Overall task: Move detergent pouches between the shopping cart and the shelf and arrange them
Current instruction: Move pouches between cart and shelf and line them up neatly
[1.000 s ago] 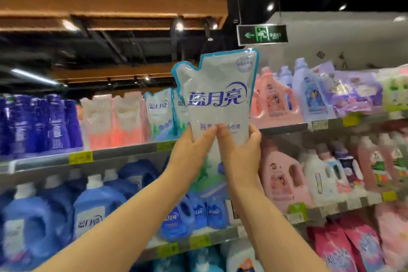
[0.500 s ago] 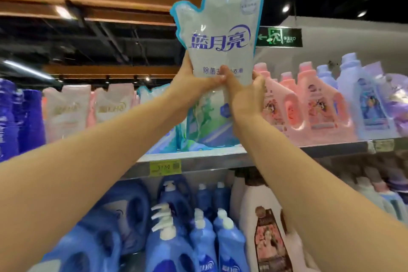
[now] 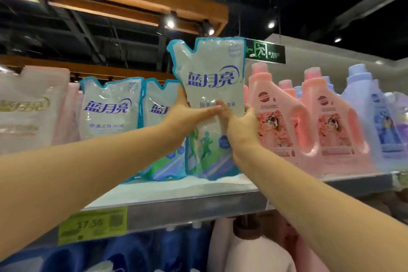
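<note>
Pouch [image 3: 212,86], held high half second ago, now lowered upright to shelf [image 3: 198,207] beside matching pouches [image 3: 110,106]. Left hand [image 3: 187,115], right hand [image 3: 240,126] both grasp its middle. Placement nearly complete.

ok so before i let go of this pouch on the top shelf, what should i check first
1. Grip: left hand and right hand both hold the pouch around its middle: ok.
2. Pouch upright, label facing out: ok.
3. Bottom seated on the shelf: cannot tell; its lower edge sits at shelf level.
4. Slot: beside the matching neighbour pouch on its left: ok.
5. Gap to the pink bottle on its right: cannot tell; the right hand covers it.
</note>
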Demonstrator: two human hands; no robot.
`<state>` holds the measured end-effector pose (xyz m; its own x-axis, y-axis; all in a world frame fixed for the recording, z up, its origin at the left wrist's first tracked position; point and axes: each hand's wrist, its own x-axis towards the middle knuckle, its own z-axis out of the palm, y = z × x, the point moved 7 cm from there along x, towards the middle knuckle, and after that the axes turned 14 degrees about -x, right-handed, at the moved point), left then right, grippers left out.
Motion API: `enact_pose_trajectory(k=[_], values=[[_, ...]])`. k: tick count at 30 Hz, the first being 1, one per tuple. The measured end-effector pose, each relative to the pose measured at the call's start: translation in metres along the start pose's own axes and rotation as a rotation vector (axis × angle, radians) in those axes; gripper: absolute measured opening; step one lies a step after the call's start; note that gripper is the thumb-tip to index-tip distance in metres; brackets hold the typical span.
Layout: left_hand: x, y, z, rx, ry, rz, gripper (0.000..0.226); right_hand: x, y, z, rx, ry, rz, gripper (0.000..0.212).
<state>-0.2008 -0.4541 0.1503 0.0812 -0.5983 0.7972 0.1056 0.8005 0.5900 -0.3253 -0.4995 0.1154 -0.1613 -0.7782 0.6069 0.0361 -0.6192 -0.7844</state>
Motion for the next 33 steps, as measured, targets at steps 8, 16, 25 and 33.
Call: enact_pose_trajectory(k=[8, 16, 25, 33], values=[[0.023, -0.061, -0.005, -0.019, 0.065, -0.089, 0.05, 0.034, 0.055, 0.0, -0.151, -0.027, 0.114, 0.1], [0.024, -0.071, -0.026, 0.146, 0.138, -0.269, 0.071, 0.037, 0.038, 0.001, -0.536, -0.368, -0.045, 0.101], [-0.029, -0.097, -0.038, 0.497, 0.003, -0.718, 0.1, 0.0, 0.039, -0.001, -1.282, -0.641, -0.331, 0.1], [-0.013, -0.117, -0.033, 0.426, -0.051, -0.706, 0.096, 0.007, 0.054, 0.001, -1.352, -0.693, -0.325, 0.099]])
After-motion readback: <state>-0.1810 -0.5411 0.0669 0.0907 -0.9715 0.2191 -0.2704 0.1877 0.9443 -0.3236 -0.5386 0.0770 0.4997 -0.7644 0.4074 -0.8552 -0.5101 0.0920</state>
